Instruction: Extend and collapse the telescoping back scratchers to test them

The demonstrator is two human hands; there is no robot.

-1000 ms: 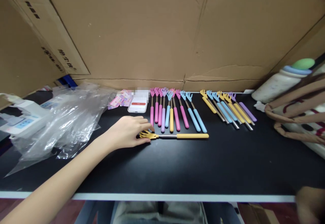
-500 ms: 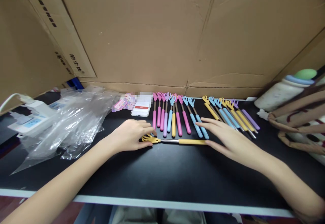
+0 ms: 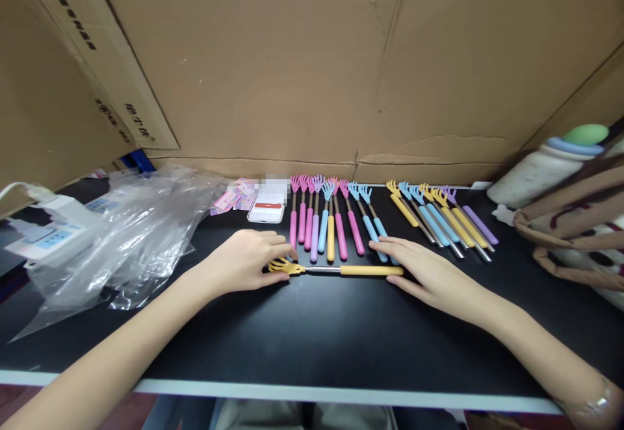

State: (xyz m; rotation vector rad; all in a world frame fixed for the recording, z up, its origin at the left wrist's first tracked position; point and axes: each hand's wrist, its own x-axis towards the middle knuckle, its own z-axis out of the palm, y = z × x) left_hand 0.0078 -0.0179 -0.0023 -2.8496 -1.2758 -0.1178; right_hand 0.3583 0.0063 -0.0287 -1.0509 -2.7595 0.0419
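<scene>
A yellow back scratcher (image 3: 363, 270) lies crosswise on the black table (image 3: 316, 332), its metal shaft pulled out. My left hand (image 3: 244, 262) is closed on its claw head at the left end. My right hand (image 3: 426, 273) is at the other end, thumb and fingers pinched round the tip of the yellow handle. Just behind it lies a row of pink, purple, blue and yellow back scratchers (image 3: 331, 222), claws pointing away from me. A second row of yellow, blue and purple back scratchers (image 3: 441, 215) lies to the right.
A white phone (image 3: 266, 210) and pink cards (image 3: 229, 197) lie behind my left hand. Crumpled clear plastic bags (image 3: 131, 228) and a white power strip (image 3: 46, 232) fill the left. A brown-handled bag (image 3: 575, 235) and a bottle (image 3: 541, 170) stand right. Cardboard (image 3: 312, 60) walls the back.
My right hand came in from the lower right and closed on the yellow handle's end. My left hand stayed on the claw head.
</scene>
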